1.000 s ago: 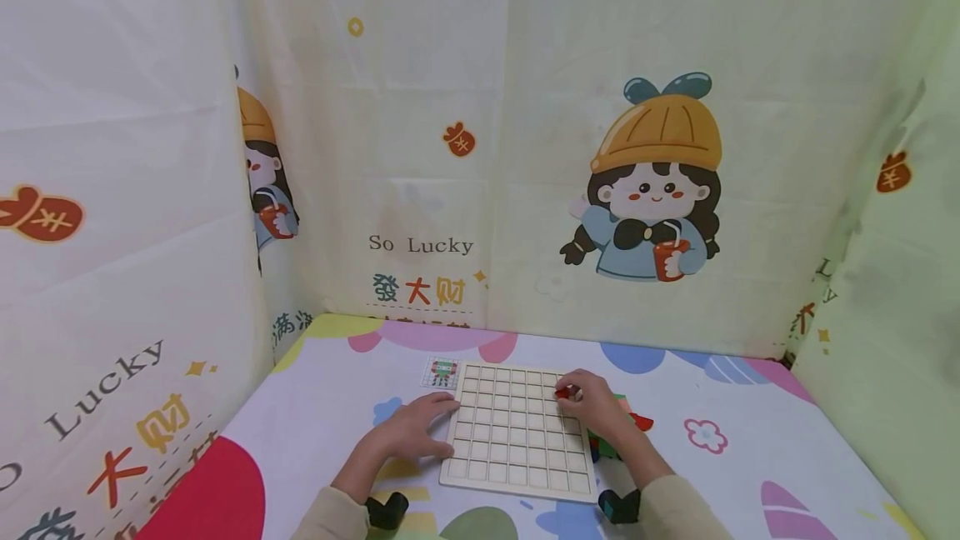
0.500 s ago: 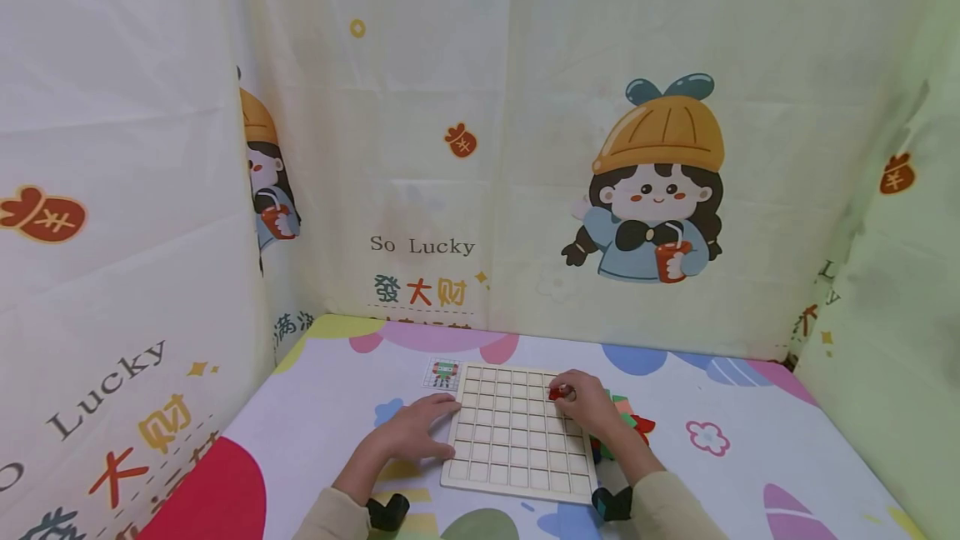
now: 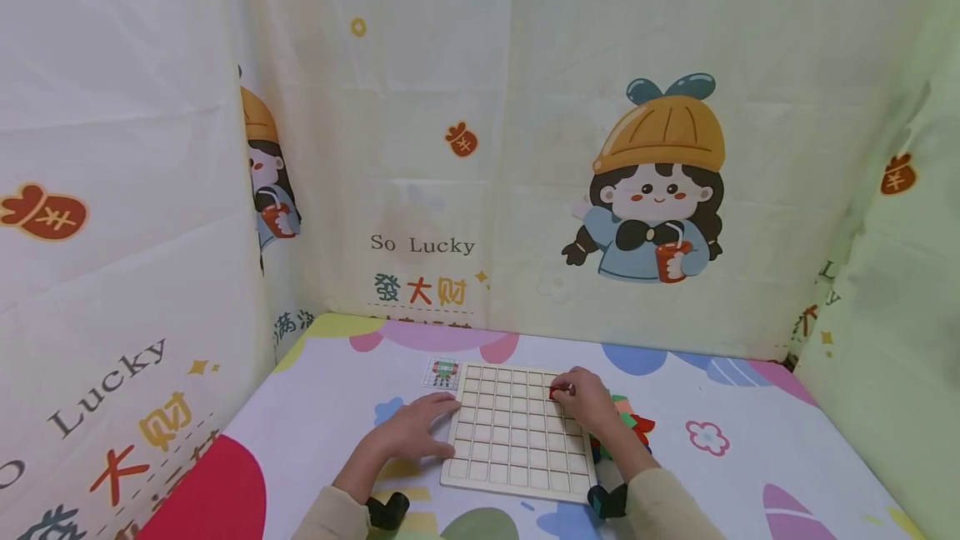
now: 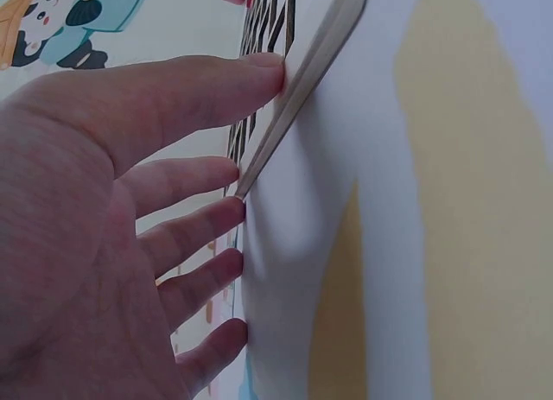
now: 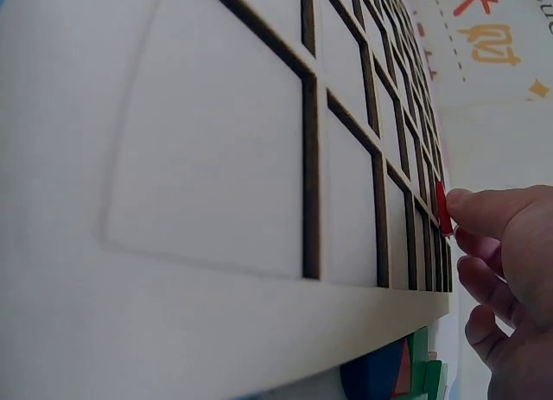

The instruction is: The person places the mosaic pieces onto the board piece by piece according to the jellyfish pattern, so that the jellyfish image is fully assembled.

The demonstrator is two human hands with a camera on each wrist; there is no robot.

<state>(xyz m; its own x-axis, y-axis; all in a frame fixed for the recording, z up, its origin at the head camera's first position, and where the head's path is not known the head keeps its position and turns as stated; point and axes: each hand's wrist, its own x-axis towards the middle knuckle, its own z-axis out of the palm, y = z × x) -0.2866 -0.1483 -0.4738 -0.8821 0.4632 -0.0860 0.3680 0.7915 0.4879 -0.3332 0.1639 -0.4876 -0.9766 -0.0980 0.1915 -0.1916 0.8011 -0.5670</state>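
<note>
A wooden board (image 3: 517, 433) with a grid of square recesses lies on the table. My left hand (image 3: 411, 428) rests at its left edge, fingers spread; in the left wrist view the thumb (image 4: 255, 79) touches the rim. Over the far right of the grid, my right hand (image 3: 594, 403) pinches a small red tile (image 3: 553, 393). From the right wrist, the thumb (image 5: 484, 208) meets this red tile (image 5: 443, 208) at the recesses near the far right corner. Whether the tile sits fully in a recess is hard to tell.
A small card (image 3: 442, 373) with a green and red pixel figure lies by the board's far left corner. Coloured pieces (image 3: 642, 423), green, red, orange and blue, are heaped against the right side, partly behind my right forearm. Printed cloth walls (image 3: 525, 190) surround the table.
My right hand has shifted slightly left with the red tile and brought it to a recess at the far right of the grid. My left hand has stayed at the board's edge.
</note>
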